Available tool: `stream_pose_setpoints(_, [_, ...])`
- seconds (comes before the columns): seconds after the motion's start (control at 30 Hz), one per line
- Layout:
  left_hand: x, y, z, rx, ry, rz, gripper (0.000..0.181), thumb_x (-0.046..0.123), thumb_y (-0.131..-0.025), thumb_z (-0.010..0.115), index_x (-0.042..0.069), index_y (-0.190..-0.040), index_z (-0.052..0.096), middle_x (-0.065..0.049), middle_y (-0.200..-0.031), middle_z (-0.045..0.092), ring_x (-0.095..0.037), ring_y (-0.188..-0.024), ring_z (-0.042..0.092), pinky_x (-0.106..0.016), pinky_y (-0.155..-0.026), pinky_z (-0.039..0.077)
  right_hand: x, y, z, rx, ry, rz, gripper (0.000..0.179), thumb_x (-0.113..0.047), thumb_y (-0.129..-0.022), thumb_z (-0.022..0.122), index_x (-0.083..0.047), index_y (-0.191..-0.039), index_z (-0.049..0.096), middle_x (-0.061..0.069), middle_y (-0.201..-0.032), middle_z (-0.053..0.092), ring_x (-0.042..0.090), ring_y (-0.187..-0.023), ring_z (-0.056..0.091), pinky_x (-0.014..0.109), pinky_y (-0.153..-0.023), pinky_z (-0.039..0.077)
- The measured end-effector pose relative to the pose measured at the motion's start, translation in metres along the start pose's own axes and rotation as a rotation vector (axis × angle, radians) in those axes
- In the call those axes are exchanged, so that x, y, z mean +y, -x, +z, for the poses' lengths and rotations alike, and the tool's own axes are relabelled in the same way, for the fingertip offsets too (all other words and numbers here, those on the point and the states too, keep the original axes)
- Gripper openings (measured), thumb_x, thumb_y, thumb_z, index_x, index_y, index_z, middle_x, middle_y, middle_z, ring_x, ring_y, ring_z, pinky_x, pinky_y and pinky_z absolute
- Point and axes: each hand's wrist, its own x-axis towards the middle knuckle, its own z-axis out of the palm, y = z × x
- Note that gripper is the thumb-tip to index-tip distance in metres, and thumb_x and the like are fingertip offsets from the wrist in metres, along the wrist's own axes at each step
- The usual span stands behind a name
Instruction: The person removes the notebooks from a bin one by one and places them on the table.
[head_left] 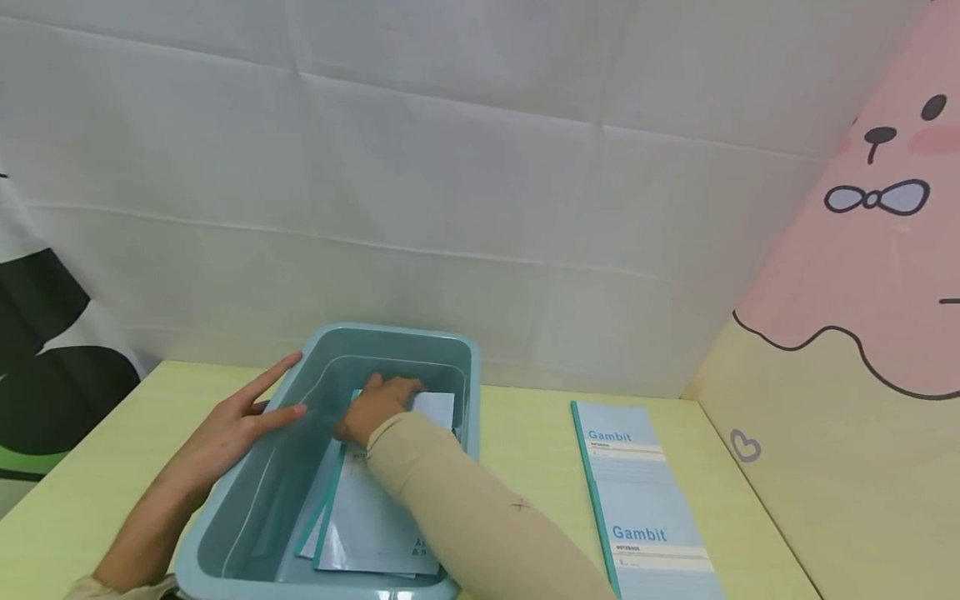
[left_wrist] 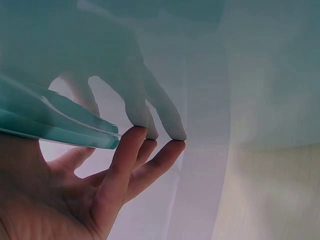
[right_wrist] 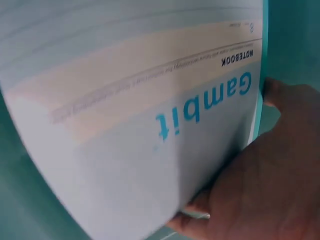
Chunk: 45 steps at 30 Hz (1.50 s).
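A blue-grey plastic bin (head_left: 247, 500) stands on the table, with light-blue notebooks (head_left: 375, 525) with teal spines stacked inside. My right hand (head_left: 378, 408) reaches into it. In the right wrist view that hand (right_wrist: 270, 170) grips the top notebook (right_wrist: 130, 100), labelled Gambit, at its corner, one digit at the teal spine and others at the end edge. At the bin's left side my left hand (head_left: 228, 433) straddles the rim with fairly straight fingers. In the left wrist view the left hand (left_wrist: 115, 175) touches the bin's glossy wall with its fingertips, which show as reflections.
Two more Gambit notebooks (head_left: 626, 433) lie one in front of the other on the yellow table (head_left: 525, 442), right of the bin. A white cloth (head_left: 450, 192) hangs behind the table, and a pink-and-cream printed panel (head_left: 847, 350) stands at the right.
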Motion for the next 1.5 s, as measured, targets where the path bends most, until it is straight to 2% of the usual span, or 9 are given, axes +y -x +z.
stream_pose_setpoints(0.13, [0.000,0.000,0.000,0.003,0.003,0.003,0.078,0.045,-0.106,0.057,0.040,-0.167,0.009,-0.018,-0.175,0.013,-0.062,-0.147,0.034,-0.070,-0.097,0.044,-0.004,-0.010,-0.002,0.052,0.044,0.044,0.084,-0.084,-0.091,0.043,-0.034,-0.158,0.039,-0.016,-0.157,0.050,0.020,-0.142,0.054,0.046,-0.115,0.040])
stream_pose_setpoints(0.37, [0.002,-0.001,0.001,-0.004,0.009,0.005,0.078,0.044,-0.106,0.056,0.040,-0.168,0.008,-0.019,-0.175,0.013,-0.063,-0.146,0.034,-0.070,-0.095,0.045,0.005,-0.004,-0.019,0.143,-0.062,0.083,0.071,-0.075,-0.095,0.045,-0.028,-0.148,0.048,-0.005,-0.142,0.061,0.016,-0.133,0.057,0.045,-0.114,0.040])
stream_pose_setpoints(0.5, [0.004,-0.001,0.001,-0.011,0.016,-0.010,0.078,0.045,-0.106,0.056,0.040,-0.168,0.007,-0.019,-0.176,0.012,-0.063,-0.147,0.033,-0.070,-0.094,0.045,0.009,-0.005,-0.022,0.240,-0.085,0.097,0.062,-0.072,-0.095,0.043,-0.025,-0.135,0.055,-0.002,-0.130,0.066,0.017,-0.124,0.061,0.043,-0.112,0.042])
stream_pose_setpoints(0.67, [0.004,-0.001,0.002,-0.016,0.018,-0.021,0.078,0.046,-0.106,0.056,0.041,-0.167,0.007,-0.019,-0.175,0.014,-0.059,-0.146,0.037,-0.064,-0.092,0.048,0.015,-0.002,-0.027,0.348,-0.129,0.106,0.057,-0.071,-0.095,0.042,-0.022,-0.119,0.059,0.000,-0.115,0.070,0.018,-0.111,0.065,0.041,-0.104,0.045])
stream_pose_setpoints(0.83, [0.004,-0.001,0.003,-0.025,0.028,-0.029,0.079,0.046,-0.106,0.056,0.042,-0.167,0.007,-0.020,-0.175,0.014,-0.058,-0.146,0.037,-0.057,-0.091,0.049,0.029,0.004,-0.039,0.395,-0.172,0.096,0.050,-0.067,-0.096,0.041,-0.019,-0.102,0.056,0.001,-0.092,0.066,0.019,-0.087,0.063,0.039,-0.089,0.047])
stream_pose_setpoints(0.97, [0.003,-0.001,0.003,-0.023,0.025,-0.038,0.079,0.047,-0.106,0.056,0.043,-0.167,0.006,-0.020,-0.175,0.013,-0.058,-0.147,0.036,-0.056,-0.091,0.049,0.043,0.006,-0.049,0.436,-0.215,0.090,0.042,-0.060,-0.096,0.040,-0.020,-0.091,0.052,-0.001,-0.077,0.059,0.018,-0.069,0.057,0.038,-0.075,0.044])
stream_pose_setpoints(1.23, [0.002,0.000,0.001,-0.008,0.013,-0.054,0.079,0.046,-0.106,0.056,0.043,-0.167,0.006,-0.019,-0.176,0.010,-0.062,-0.147,0.031,-0.064,-0.091,0.046,0.058,0.014,-0.067,0.534,-0.327,0.006,0.038,-0.055,-0.097,0.041,-0.021,-0.084,0.051,-0.004,-0.077,0.054,0.019,-0.061,0.055,0.036,-0.064,0.036])
stream_pose_setpoints(1.37, [0.003,0.000,0.001,-0.004,0.011,-0.053,0.079,0.047,-0.105,0.056,0.042,-0.167,0.006,-0.019,-0.176,0.010,-0.063,-0.147,0.030,-0.067,-0.092,0.045,0.073,0.020,-0.077,0.509,-0.379,-0.030,0.033,-0.049,-0.095,0.040,-0.021,-0.080,0.048,-0.005,-0.076,0.051,0.015,-0.055,0.045,0.031,-0.058,0.034])
stream_pose_setpoints(1.5, [0.004,-0.001,0.001,0.002,0.010,-0.045,0.079,0.047,-0.105,0.056,0.041,-0.167,0.007,-0.021,-0.175,0.012,-0.063,-0.146,0.032,-0.068,-0.091,0.048,0.093,0.023,-0.083,0.470,-0.458,-0.062,0.025,-0.039,-0.088,0.038,-0.021,-0.071,0.038,-0.005,-0.073,0.043,0.012,-0.053,0.032,0.030,-0.058,0.028])
